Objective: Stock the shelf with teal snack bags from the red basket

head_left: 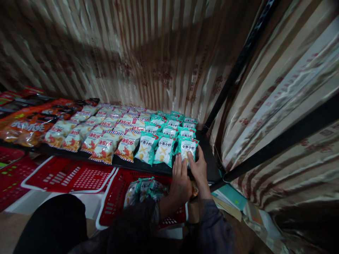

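Observation:
A green and white snack bag [187,146] stands at the front right end of a row of matching bags on the black shelf [212,155]. My right hand [199,167] grips its right side, with the thumb across the front and the fingers along the edge. Stretched out and held together, the fingers of my left hand [181,181] touch the bag's lower left side. To its left stand two more front green bags, one of them a small snack bag [164,151], with further rows behind.
White and orange snack bags [104,145] fill the shelf's middle, with orange bags [29,123] further left. Below, a red basket [112,204] holds more green bags [145,188]; another red basket [69,174] sits beside it. A black post [238,67] rises at the right before striped curtains [159,46].

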`<state>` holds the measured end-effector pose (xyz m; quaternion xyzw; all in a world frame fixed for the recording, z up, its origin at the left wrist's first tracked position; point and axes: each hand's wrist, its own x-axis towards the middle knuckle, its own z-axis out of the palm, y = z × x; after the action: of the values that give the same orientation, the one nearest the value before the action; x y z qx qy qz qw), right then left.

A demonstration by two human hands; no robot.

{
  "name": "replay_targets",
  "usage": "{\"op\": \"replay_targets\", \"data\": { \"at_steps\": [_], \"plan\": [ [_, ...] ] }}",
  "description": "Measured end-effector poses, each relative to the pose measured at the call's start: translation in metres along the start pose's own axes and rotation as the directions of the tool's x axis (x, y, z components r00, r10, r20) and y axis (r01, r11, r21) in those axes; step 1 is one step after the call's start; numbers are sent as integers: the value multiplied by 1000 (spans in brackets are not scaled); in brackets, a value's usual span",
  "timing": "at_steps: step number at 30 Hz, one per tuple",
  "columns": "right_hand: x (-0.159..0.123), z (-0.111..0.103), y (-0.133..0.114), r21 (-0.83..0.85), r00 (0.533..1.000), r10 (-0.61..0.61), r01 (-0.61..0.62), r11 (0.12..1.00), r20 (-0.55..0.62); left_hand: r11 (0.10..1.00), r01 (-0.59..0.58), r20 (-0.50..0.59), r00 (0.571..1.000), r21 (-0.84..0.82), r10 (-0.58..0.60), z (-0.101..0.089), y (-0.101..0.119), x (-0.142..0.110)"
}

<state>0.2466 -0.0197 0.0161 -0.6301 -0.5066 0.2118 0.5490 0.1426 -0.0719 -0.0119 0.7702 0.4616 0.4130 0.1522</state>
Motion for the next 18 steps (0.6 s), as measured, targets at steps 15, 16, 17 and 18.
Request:
{"op": "replay_targets", "data": {
  "at_steps": [15, 16, 17, 18],
  "plan": [
    [-2, -2, 4, -67, 999, 25, -24, 997, 19, 995, -74, 64, 995, 65, 70, -4, -7, -18],
    [-3, -2, 4, -72, 999, 30, -29, 997, 17, 995, -81, 62, 995, 66, 77, -4, -7, -19],
    [-4, -2, 3, -77, 999, 33, -32, 996, 14, 994, -88, 60, 995, 63, 84, -3, -7, -20],
    [-5, -3, 3, -82, 999, 33, -32, 996, 13, 994, -90, 59, 994, 57, 87, -3, -7, -21]
  ]
}}
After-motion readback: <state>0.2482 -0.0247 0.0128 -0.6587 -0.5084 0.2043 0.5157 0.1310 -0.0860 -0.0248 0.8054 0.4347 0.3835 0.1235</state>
